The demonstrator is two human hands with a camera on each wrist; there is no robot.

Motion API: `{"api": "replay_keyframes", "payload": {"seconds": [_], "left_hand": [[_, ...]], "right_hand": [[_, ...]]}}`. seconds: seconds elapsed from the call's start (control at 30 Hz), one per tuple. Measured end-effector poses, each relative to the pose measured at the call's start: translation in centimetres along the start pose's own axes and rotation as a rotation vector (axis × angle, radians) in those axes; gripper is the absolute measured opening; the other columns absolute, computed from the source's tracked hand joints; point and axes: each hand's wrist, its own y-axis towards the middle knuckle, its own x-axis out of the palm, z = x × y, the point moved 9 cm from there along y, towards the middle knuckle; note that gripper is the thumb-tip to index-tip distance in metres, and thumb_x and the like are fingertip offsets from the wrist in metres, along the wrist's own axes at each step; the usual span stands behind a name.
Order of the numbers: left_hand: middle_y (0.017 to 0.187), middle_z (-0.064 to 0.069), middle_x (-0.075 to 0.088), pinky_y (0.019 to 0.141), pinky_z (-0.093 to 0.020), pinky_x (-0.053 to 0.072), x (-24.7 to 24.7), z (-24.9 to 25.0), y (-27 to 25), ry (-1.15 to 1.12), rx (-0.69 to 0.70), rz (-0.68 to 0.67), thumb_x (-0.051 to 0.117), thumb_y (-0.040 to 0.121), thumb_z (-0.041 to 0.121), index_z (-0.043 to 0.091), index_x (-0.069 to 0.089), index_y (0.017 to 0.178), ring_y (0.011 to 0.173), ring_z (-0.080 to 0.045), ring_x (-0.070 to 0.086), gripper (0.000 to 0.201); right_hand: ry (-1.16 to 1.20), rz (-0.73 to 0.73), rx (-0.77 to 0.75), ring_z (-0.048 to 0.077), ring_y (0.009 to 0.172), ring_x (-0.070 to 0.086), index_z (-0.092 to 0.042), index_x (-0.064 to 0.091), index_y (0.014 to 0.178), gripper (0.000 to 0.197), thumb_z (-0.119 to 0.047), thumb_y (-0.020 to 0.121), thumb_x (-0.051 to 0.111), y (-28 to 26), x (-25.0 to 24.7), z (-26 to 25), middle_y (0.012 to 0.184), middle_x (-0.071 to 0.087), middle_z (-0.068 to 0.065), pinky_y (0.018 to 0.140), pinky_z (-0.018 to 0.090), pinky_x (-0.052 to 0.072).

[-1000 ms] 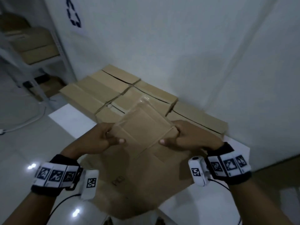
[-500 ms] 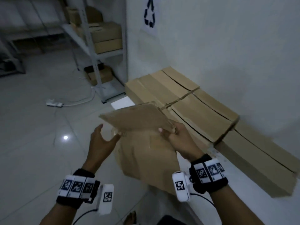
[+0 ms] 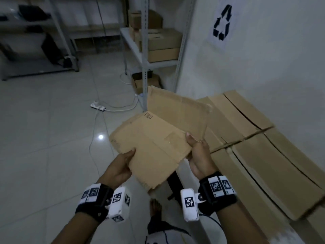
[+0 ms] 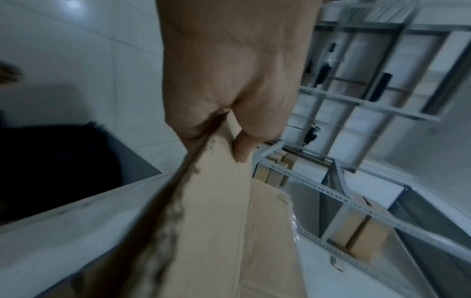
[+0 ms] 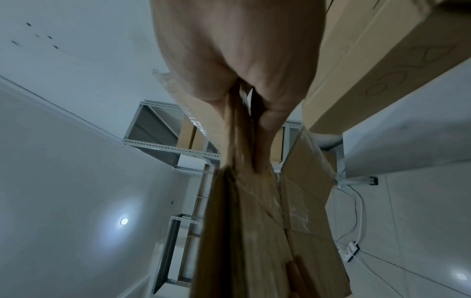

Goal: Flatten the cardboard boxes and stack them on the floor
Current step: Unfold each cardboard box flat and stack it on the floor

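I hold a flattened brown cardboard box [image 3: 154,143] in the air in front of me, one flap [image 3: 177,110] sticking up at its far side. My left hand [image 3: 121,166] grips its near left edge, thumb on top; the left wrist view shows the cardboard [image 4: 216,211] pinched between thumb and fingers [image 4: 242,147]. My right hand [image 3: 198,152] grips the right edge, and in the right wrist view the cardboard [image 5: 244,221] runs between thumb and fingers [image 5: 270,129]. A stack of flattened boxes [image 3: 263,155] lies on the floor along the wall at right.
A metal shelf rack [image 3: 146,55] holding cardboard boxes [image 3: 161,48] stands ahead by the wall with a recycling sign [image 3: 221,22]. A white power strip [image 3: 97,106] and its cables lie on the tiled floor [image 3: 44,138]. My foot [image 3: 155,206] shows below the box.
The view has swung left from the wall stack toward the shelves. The box has turned flatter, and my left hand, open half a second ago, now grips its left edge.
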Motion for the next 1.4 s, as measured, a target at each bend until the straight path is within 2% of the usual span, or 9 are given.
{"api": "replay_keyframes", "payload": {"seconds": [0.13, 0.3, 0.37, 0.57, 0.83, 0.9, 1.03, 1.23, 1.4], "left_hand": [[0.127, -0.016, 0.064, 0.081, -0.041, 0.059, 1.4, 7.3, 4.4, 0.119, 0.108, 0.084, 0.051, 0.098, 0.005, 0.007, 0.049, 0.137, 0.112, -0.03, 0.062, 0.04], [0.128, -0.016, 0.063, 0.098, -0.047, 0.048, 2.3, 15.0, 8.9, 0.311, 0.153, 0.107, 0.051, 0.097, 0.005, 0.008, 0.05, 0.136, 0.114, -0.032, 0.061, 0.039], [0.129, -0.014, 0.063, 0.104, -0.05, 0.045, 2.0, 17.9, 10.8, 0.394, 0.188, 0.102, 0.052, 0.096, 0.005, 0.011, 0.049, 0.138, 0.119, -0.034, 0.058, 0.042], [0.119, -0.004, 0.069, 0.08, -0.037, 0.059, 2.2, 27.0, 16.1, 0.657, 0.33, 0.043, 0.058, 0.093, 0.004, 0.022, 0.056, 0.126, 0.108, -0.028, 0.066, 0.037], [0.128, -0.011, 0.064, 0.096, -0.051, 0.051, 1.9, 36.8, 23.2, 0.778, 0.281, -0.184, 0.062, 0.092, 0.011, 0.015, 0.047, 0.138, 0.116, -0.032, 0.062, 0.049], [0.127, -0.011, 0.064, 0.095, -0.051, 0.052, 2.2, 38.1, 24.6, 0.875, 0.245, -0.259, 0.065, 0.09, 0.016, 0.014, 0.048, 0.137, 0.115, -0.033, 0.063, 0.05], [0.121, -0.008, 0.068, 0.088, -0.048, 0.055, 2.4, 41.1, 27.9, 1.02, 0.167, -0.34, 0.06, 0.093, 0.014, 0.019, 0.052, 0.134, 0.107, -0.03, 0.067, 0.042], [0.092, -0.002, 0.074, 0.06, -0.028, 0.054, 4.2, 44.9, 34.3, 1.039, 0.134, -0.347, 0.065, 0.09, 0.015, 0.014, 0.066, 0.112, 0.078, -0.023, 0.071, 0.022], [0.113, -0.009, 0.072, 0.079, -0.039, 0.056, 9.3, 45.8, 41.3, 1.08, 0.09, -0.436, 0.077, 0.078, 0.022, 0.014, 0.063, 0.122, 0.102, -0.032, 0.069, 0.046]], "right_hand": [[-0.043, -0.1, 0.062, 0.027, 0.105, 0.068, -0.02, 0.059, 0.129, 0.033, -0.018, 0.096, 0.061, 5.5, 2.9, -0.5, 0.111, 0.074, 0.004, 0.08, 0.043, 0.058], [-0.077, -0.216, 0.188, 0.013, 0.076, 0.071, -0.014, 0.059, 0.126, 0.035, -0.028, 0.094, 0.06, 11.6, 5.3, -1.0, 0.105, 0.072, 0.002, 0.079, 0.041, 0.057], [-0.078, -0.216, 0.259, 0.019, 0.088, 0.07, -0.018, 0.061, 0.123, 0.035, -0.035, 0.092, 0.06, 13.6, 5.6, -0.6, 0.111, 0.071, 0.003, 0.08, 0.042, 0.057], [-0.203, -0.086, 0.335, 0.024, 0.096, 0.062, -0.024, 0.068, 0.097, 0.018, -0.036, 0.092, 0.056, 20.8, 5.5, 1.4, 0.116, 0.069, 0.005, 0.081, 0.039, 0.049], [-0.361, -0.164, 0.453, 0.027, 0.102, 0.065, -0.028, 0.062, 0.129, 0.066, -0.057, 0.072, 0.077, 28.4, 14.8, 5.3, 0.116, 0.066, 0.003, 0.087, 0.042, 0.054], [-0.317, -0.172, 0.396, 0.023, 0.086, 0.059, -0.029, 0.063, 0.131, 0.071, -0.056, 0.068, 0.08, 30.3, 18.2, 4.7, 0.105, 0.061, 0.002, 0.076, 0.037, 0.049], [-0.071, -0.135, 0.272, 0.027, 0.117, 0.062, -0.024, 0.066, 0.126, 0.044, -0.04, 0.086, 0.064, 33.7, 23.1, 2.4, 0.127, 0.067, 0.005, 0.102, 0.049, 0.044], [0.124, -0.062, 0.236, 0.032, 0.123, 0.059, -0.013, 0.071, 0.12, 0.033, -0.024, 0.094, 0.055, 36.1, 24.0, 1.2, 0.131, 0.062, 0.016, 0.1, 0.044, 0.05], [0.188, 0.06, 0.246, 0.037, 0.123, 0.057, -0.009, 0.067, 0.125, 0.035, -0.024, 0.094, 0.058, 40.9, 23.1, 2.4, 0.131, 0.062, 0.021, 0.109, 0.054, 0.039]]}}
